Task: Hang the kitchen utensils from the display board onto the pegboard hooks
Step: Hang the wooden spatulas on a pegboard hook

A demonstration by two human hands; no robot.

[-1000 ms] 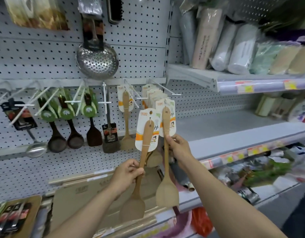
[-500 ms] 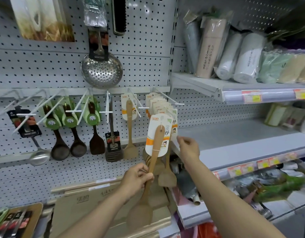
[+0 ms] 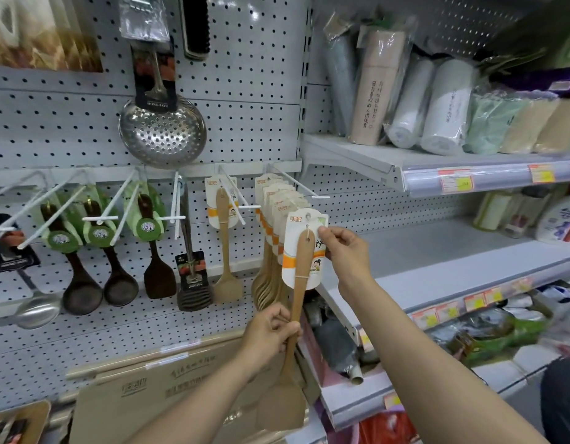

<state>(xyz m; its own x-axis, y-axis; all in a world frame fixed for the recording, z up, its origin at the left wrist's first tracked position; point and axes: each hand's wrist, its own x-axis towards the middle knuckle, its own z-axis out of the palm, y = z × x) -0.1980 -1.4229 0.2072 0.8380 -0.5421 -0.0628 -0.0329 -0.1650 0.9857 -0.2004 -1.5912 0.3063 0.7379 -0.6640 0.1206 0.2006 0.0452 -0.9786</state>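
Fingers of the left hand [image 3: 271, 331] wrap the handle of a wooden spatula [image 3: 298, 302], blade hanging toward 6 o'clock. Right hand [image 3: 343, 248], at 3 o'clock of the spatula's card [image 3: 306, 251], pinches the card's top corner, just beside the hang hole. Card sits at the front of the stocked hook [image 3: 296, 184] on the pegboard [image 3: 251, 129]; whether the hole is on the hook, cannot tell. Step: hanging this spatula. Next move likely calls for seating the hole on the hook tip, sliding back toward 12, then release. Versus 0.5 s ago: right hand was open beside the hung stack; card has risen.
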